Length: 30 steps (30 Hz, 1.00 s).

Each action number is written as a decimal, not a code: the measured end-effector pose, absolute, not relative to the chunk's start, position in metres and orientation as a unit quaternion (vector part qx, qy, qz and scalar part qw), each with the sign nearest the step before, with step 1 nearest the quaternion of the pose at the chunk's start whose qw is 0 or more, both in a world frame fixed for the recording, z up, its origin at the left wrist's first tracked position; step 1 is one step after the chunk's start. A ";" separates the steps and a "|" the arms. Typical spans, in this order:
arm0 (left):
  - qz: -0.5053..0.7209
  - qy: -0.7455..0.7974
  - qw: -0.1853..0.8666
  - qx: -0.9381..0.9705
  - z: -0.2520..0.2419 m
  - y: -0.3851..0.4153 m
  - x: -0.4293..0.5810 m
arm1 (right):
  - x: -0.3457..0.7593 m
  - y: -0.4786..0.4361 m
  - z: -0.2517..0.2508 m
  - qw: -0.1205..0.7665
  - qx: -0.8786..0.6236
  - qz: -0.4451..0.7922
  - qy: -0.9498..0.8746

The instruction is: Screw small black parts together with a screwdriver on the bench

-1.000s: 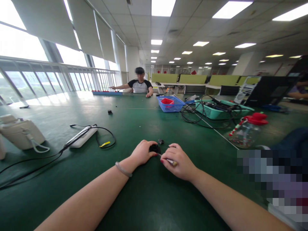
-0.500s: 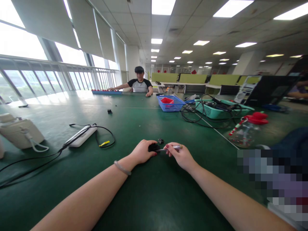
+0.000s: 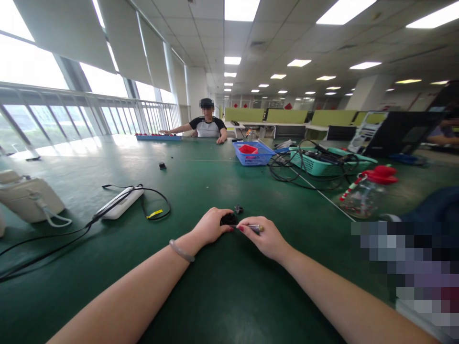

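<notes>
My left hand (image 3: 211, 227) is closed round a small round black part (image 3: 228, 219) at the middle of the green table, thumb and fingers on either side of it. Most of that part's underside is hidden. In my right hand (image 3: 263, 235) is a slim silver screwdriver (image 3: 256, 228), pinched near its front, with its rear end showing past the fingers. Its thin tip points left and reaches the near right edge of the black part; whether it touches, I cannot tell. Just beyond my hands lies a small dark grey knobbly piece (image 3: 238, 209).
A white power bank (image 3: 122, 204) with black cables and a cream case (image 3: 30, 198) lie left. Farther off are a small black block (image 3: 162, 166), a blue basket (image 3: 254, 157) and a green basket (image 3: 315, 166). A red-lidded bottle (image 3: 366, 196) stands right. A person (image 3: 208, 126) sits opposite.
My right hand has turned and its fingers have slid forward along the screwdriver, closer to the black part. The screwdriver's rear end has dropped lower. My left hand stays put.
</notes>
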<state>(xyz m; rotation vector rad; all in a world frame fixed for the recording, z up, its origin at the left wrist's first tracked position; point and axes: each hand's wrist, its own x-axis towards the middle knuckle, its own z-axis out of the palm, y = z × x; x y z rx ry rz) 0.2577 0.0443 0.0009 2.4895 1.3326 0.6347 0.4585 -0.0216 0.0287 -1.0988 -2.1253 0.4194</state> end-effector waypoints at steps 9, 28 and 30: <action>0.226 0.453 0.126 0.853 0.001 0.044 0.258 | 0.463 -0.020 0.025 0.392 -0.444 0.089 -0.801; 0.272 0.523 0.058 0.806 0.000 0.047 0.252 | 0.481 -0.010 0.022 0.516 -0.483 0.143 -0.693; 0.239 0.522 0.046 0.818 -0.001 0.046 0.252 | 0.482 -0.004 0.018 0.506 -0.500 0.155 -0.686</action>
